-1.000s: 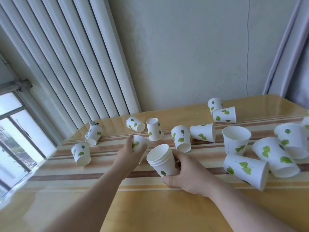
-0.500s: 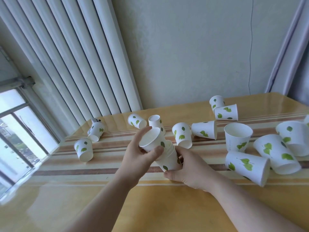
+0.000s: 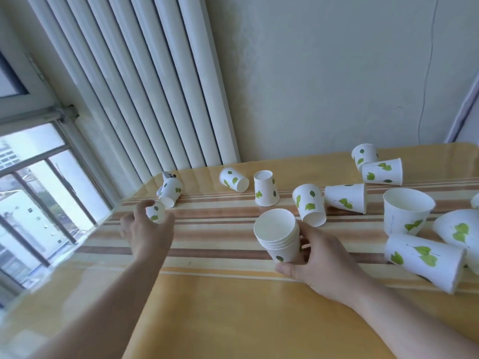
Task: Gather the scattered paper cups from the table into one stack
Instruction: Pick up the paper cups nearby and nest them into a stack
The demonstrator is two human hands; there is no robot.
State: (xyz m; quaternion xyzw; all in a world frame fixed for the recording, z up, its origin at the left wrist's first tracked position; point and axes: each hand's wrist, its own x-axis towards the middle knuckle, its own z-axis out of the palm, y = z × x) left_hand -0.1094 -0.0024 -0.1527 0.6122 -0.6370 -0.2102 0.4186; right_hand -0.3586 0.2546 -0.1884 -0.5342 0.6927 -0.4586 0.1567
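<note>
Our left hand reaches for the next cup while the right steadies the stack

At far left, our left hand (image 3: pixel 149 229), which half a second ago was seating a cup onto the pile, has swung out with fingers spread and holding nothing, closing on a small white paper cup with green leaf prints (image 3: pixel 155 212) lying near the window-side edge of the yellow striped tabletop (image 3: pixel 220 307); whether it touches yet we cannot tell. That means the pile has grown by one and the next pick-up is under way. Toward the middle, our right hand (image 3: pixel 318 257) is clamped round the nested stack of white paper cups (image 3: pixel 280 235), which rests on the tabletop, its long axis near upright, leaning a little left, mouth up. To the right, many loose leaf-print cups (image 3: pixel 344 198) remain, mostly tipped on their sides.
</note>
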